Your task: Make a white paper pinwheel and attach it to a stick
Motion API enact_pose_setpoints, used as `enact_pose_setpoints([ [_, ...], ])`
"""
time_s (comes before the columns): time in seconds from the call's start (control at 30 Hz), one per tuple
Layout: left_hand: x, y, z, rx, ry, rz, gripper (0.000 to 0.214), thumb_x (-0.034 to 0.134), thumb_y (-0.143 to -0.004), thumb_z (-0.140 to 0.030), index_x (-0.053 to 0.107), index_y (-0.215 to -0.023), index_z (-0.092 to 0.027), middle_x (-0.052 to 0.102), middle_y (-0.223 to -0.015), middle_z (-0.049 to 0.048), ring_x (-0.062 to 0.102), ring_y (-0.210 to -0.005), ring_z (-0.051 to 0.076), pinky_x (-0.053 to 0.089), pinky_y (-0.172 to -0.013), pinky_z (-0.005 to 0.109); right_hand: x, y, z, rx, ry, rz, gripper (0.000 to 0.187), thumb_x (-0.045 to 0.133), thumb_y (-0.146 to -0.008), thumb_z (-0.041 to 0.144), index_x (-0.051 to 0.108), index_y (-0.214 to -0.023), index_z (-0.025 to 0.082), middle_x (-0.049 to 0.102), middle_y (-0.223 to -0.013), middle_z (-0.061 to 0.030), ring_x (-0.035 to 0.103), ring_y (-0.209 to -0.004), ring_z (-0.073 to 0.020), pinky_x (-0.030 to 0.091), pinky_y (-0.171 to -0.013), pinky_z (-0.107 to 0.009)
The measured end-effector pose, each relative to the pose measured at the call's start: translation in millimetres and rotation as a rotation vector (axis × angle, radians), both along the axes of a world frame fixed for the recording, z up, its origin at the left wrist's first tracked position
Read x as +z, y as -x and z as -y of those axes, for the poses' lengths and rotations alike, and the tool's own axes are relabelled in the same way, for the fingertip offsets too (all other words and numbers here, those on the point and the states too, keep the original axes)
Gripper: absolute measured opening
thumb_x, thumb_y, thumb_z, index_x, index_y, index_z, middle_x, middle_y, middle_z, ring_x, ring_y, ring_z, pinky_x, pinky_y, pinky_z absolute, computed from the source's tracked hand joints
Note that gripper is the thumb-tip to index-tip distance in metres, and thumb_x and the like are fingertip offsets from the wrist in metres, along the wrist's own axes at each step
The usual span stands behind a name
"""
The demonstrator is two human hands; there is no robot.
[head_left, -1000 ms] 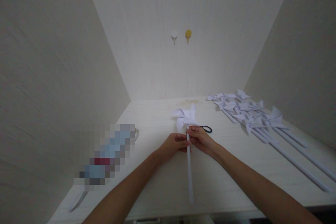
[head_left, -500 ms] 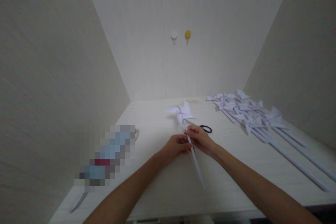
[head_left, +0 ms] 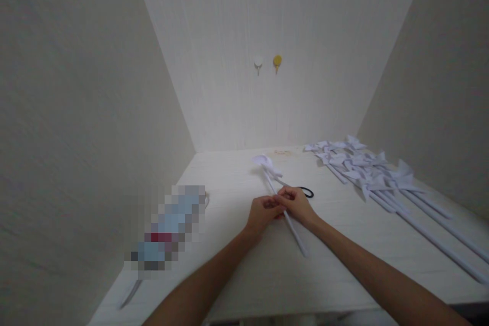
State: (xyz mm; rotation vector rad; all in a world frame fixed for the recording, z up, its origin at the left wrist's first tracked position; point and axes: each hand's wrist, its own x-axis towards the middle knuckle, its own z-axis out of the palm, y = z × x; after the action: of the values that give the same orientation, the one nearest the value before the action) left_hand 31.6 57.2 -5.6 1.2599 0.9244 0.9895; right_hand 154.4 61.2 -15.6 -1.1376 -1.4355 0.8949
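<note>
Between my hands is a white paper pinwheel (head_left: 269,179) on a rolled paper stick, its head pointing away from me and turned so the blades show partly edge-on. My left hand (head_left: 264,212) pinches the stick near its middle from the left. My right hand (head_left: 295,202) grips the same stick from the right, its fingers meeting those of my left. The stick's lower end slants toward me. Just beyond my right hand shows a black loop handle (head_left: 306,192), apparently of scissors, partly hidden by the hand.
Several white paper pinwheels (head_left: 367,183) with paper sticks lie in a pile on the right of the white table (head_left: 229,275). At left is a blurred-out bluish item (head_left: 173,224). A white hook (head_left: 258,63) and a yellow hook (head_left: 277,62) are on the back wall.
The pinwheel has turned about its stick, so its blades no longer face me. My right hand has moved slightly down, closer to my left. The whole view has shifted a little.
</note>
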Motion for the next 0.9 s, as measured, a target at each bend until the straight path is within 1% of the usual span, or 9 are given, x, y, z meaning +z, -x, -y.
enact_pose_setpoints([
  [0.17, -0.2, -0.7, 0.3, 0.006, -0.027, 0.02, 0.021, 0.07, -0.047, -0.025, 0.058, -0.054, -0.011, 0.055, -0.045, -0.0014, 0.049, -0.042, 0.009, 0.04, -0.045, 0.021, 1.2, 2.4, 1.6, -0.016, -0.003, -0.022, 0.017, 0.059, -0.061, 0.028, 0.055, -0.052, 0.014, 0.05, -0.044, 0.0026, 0.042, -0.042, -0.0084, 0.03, -0.04, -0.02],
  [0.27, 2.2, 1.0, 0.2, -0.029, -0.001, 0.063, 0.024, 0.07, -0.047, -0.029, 0.058, -0.057, -0.011, 0.057, -0.047, -0.0005, 0.052, -0.044, 0.01, 0.041, -0.046, 0.021, 11.3, 3.9, 4.6, -0.03, -0.011, -0.009, 0.017, 0.058, -0.062, 0.029, 0.056, -0.052, 0.014, 0.051, -0.045, 0.0023, 0.043, -0.043, -0.0092, 0.031, -0.042, -0.021],
  [0.37, 3.5, 3.6, -1.2, -0.07, 0.034, 0.068, 0.027, 0.07, -0.048, -0.03, 0.058, -0.063, -0.011, 0.059, -0.053, 0.0011, 0.055, -0.046, 0.011, 0.041, -0.046, 0.021, 33.0, 1.6, 6.4, -0.017, -0.042, 0.067, 0.019, 0.059, -0.06, 0.03, 0.056, -0.051, 0.014, 0.051, -0.046, 0.0019, 0.043, -0.044, -0.0093, 0.032, -0.044, -0.022],
  [0.47, 1.8, 6.5, -3.6, -0.093, 0.037, 0.076, 0.029, 0.068, -0.051, -0.03, 0.059, -0.07, -0.011, 0.06, -0.057, 0.002, 0.055, -0.046, 0.01, 0.041, -0.046, 0.02, 61.8, -8.5, 8.7, -0.029, -0.082, 0.214, 0.02, 0.058, -0.06, 0.032, 0.056, -0.052, 0.014, 0.048, -0.044, 0.0026, 0.039, -0.042, -0.0081, 0.028, -0.042, -0.021],
  [0.57, 0.0, 8.5, -5.2, -0.127, 0.019, 0.089, 0.027, 0.066, -0.054, -0.029, 0.058, -0.072, -0.011, 0.06, -0.059, 0.0021, 0.055, -0.047, 0.01, 0.041, -0.046, 0.02, 88.1, -29.6, 15.5, -0.045, -0.12, 0.444, 0.021, 0.058, -0.061, 0.034, 0.057, -0.055, 0.014, 0.048, -0.044, 0.0027, 0.038, -0.042, -0.008, 0.027, -0.042, -0.021],
  [0.67, 1.6, 9.4, -4.6, -0.142, 0.02, 0.086, 0.025, 0.065, -0.055, -0.026, 0.058, -0.072, -0.011, 0.06, -0.057, 0.0015, 0.055, -0.046, 0.01, 0.041, -0.045, 0.02, 102.8, -61.5, 26.4, -0.123, -0.127, 0.666, 0.023, 0.057, -0.061, 0.036, 0.055, -0.051, 0.015, 0.048, -0.046, 0.0019, 0.04, -0.044, -0.009, 0.028, -0.043, -0.021],
  [0.77, 6.1, 9.8, -2.4, -0.145, 0.031, 0.077, 0.022, 0.064, -0.055, -0.025, 0.057, -0.071, -0.011, 0.059, -0.056, 0.0012, 0.054, -0.045, 0.01, 0.04, -0.045, 0.02, 101.5, -99.6, 37.5, -0.203, -0.061, 0.824, 0.027, 0.053, -0.064, 0.038, 0.052, -0.049, 0.016, 0.049, -0.046, 0.0009, 0.042, -0.045, -0.01, 0.029, -0.044, -0.021],
  [0.83, 8.8, 9.9, -1.0, -0.141, 0.043, 0.066, 0.022, 0.064, -0.054, -0.025, 0.057, -0.07, -0.011, 0.059, -0.055, 0.0009, 0.054, -0.044, 0.009, 0.04, -0.045, 0.02, 92.3, -124.8, 43.8, -0.276, -0.007, 0.909, 0.029, 0.05, -0.066, 0.039, 0.053, -0.05, 0.016, 0.052, -0.047, -0.0007, 0.045, -0.046, -0.0113, 0.03, -0.045, -0.022],
  [0.9, 9.9, 10.0, -0.2, -0.139, 0.044, 0.059, 0.022, 0.064, -0.054, -0.025, 0.058, -0.07, -0.011, 0.059, -0.055, 0.0009, 0.054, -0.044, 0.009, 0.041, -0.046, 0.02, 78.8, -146.4, 49.3, -0.308, 0.029, 0.986, 0.03, 0.049, -0.067, 0.04, 0.054, -0.049, 0.016, 0.054, -0.048, -0.0021, 0.047, -0.047, -0.0127, 0.031, -0.046, -0.022],
])
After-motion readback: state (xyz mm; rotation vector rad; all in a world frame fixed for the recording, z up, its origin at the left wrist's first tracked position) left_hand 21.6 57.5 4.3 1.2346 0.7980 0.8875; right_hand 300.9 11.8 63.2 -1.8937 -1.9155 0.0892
